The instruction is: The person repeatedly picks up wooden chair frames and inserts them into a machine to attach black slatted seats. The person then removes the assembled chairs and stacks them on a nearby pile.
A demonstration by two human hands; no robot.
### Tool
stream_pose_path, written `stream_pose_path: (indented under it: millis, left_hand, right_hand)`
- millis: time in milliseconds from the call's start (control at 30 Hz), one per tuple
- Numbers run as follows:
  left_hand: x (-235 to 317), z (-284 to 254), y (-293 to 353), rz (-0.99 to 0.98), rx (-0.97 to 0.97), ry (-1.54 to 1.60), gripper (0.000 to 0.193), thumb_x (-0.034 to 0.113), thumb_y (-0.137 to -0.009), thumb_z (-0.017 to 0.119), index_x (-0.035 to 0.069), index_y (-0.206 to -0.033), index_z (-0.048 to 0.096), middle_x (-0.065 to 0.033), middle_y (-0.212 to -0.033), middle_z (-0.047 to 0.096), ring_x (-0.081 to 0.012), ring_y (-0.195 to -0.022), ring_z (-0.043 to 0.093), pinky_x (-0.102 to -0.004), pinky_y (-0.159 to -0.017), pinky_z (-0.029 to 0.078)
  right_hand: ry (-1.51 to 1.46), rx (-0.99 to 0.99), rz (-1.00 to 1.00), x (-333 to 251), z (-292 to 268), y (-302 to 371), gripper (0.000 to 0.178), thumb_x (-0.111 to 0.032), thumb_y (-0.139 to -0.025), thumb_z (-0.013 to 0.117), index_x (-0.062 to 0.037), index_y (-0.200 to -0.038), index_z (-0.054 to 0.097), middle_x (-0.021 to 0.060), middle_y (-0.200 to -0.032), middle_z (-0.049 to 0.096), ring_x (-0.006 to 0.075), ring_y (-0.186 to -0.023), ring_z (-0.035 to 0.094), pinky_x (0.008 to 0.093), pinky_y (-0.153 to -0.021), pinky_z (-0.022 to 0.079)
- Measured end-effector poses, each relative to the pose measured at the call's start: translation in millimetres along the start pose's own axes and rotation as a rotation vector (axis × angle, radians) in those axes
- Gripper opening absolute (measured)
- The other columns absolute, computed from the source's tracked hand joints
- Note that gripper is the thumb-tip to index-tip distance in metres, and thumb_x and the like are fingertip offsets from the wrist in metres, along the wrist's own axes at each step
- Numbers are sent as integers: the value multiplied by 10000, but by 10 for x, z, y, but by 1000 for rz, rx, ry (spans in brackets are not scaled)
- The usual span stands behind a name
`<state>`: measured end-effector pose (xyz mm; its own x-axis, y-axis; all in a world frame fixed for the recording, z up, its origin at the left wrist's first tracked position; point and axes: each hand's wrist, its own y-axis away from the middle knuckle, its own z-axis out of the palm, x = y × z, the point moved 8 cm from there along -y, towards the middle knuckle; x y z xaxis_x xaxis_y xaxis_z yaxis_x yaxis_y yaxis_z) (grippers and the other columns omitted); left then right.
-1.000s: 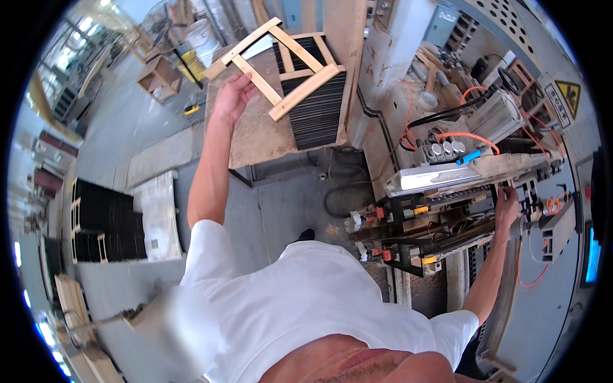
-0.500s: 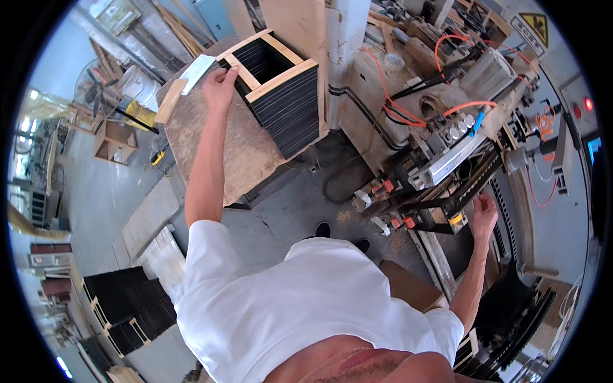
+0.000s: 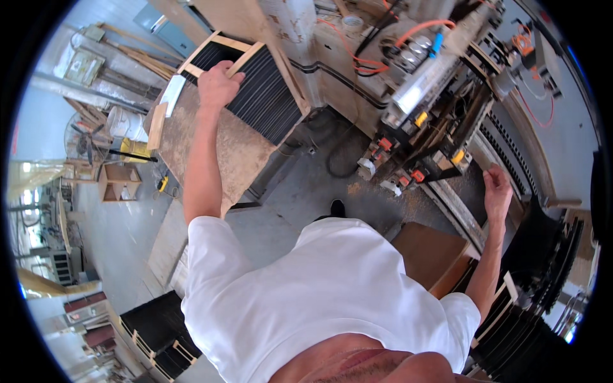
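My left hand (image 3: 219, 85) is closed around a pale wooden bar of the top frame (image 3: 246, 59), with part of the bar hidden under my fingers. This frame lies on a tall stack of black-edged frames (image 3: 268, 99) standing on the worn worktable (image 3: 239, 150). My right hand (image 3: 497, 191) is held in the air at the right, its fingers curled together with nothing visible in them. Nearest to it is a machine's dark metal frame (image 3: 440, 167) with orange and yellow fittings.
A white strip (image 3: 173, 89) and a wooden offcut (image 3: 156, 127) lie at the worktable's left edge. Orange hoses (image 3: 424, 25) cross the machine. A brown board (image 3: 428, 250) stands by my right side. More black frames (image 3: 159, 329) are stacked behind on the left.
The view has turned to the right. My left hand has shifted from the frame's near corner to grip over its bar. My right hand has moved slightly away from the machine.
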<state>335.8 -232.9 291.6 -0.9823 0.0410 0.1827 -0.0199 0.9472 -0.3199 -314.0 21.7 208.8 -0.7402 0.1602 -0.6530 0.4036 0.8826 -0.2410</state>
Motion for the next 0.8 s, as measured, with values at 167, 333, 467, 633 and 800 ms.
stream_pose_path:
  millis: [167, 333, 467, 633, 800]
  left_hand:
    - [251, -185, 191, 201, 407, 42, 544, 349, -775, 744, -14, -1164, 627, -224, -1111, 662, -363, -1015, 645, -433, -928, 481]
    - [1224, -176, 1111, 147, 446, 767, 281, 160, -919, 632, -34, -1121, 627, -140, -1057, 682, -207, -972, 642, -320, -862, 501]
    - [2351, 437, 1891, 204, 35, 1007, 211, 124, -948, 600, 3, -1118, 633, -86, -989, 684, -138, -913, 642, -270, -811, 506]
    - [3443, 1427, 2635, 233, -463, 1278, 231, 127, -975, 554, -29, -1133, 614, -94, -968, 698, -137, -886, 666, -264, -810, 518]
    - [4127, 1714, 2533, 303, -607, 1278, 252, 146, -958, 589, -29, -1137, 610, -92, -966, 697, -137, -868, 669, -255, -790, 518]
  right_hand:
    - [-21, 66, 2, 32, -615, 481, 124, -59, -874, 665, 14, -965, 626, 125, -1153, 656, 159, -842, 650, 280, -763, 512]
    - [253, 123, 0, 12, -1304, 1096, 186, -92, -831, 693, -40, -998, 629, 115, -1183, 633, 263, -840, 662, 312, -687, 499]
    - [479, 71, 170, 146, -1722, 1659, 260, -113, -818, 696, -34, -1043, 592, 137, -1184, 616, 365, -972, 602, 416, -797, 488]
    - [552, 17, 439, 399, -1985, 2509, 303, -162, -815, 713, -42, -1047, 558, 171, -1097, 609, 392, -1008, 575, 449, -801, 473]
    - [451, 149, 676, 606, -1914, 3035, 300, -196, -824, 717, -53, -1023, 543, 166, -934, 630, 388, -880, 607, 450, -751, 466]
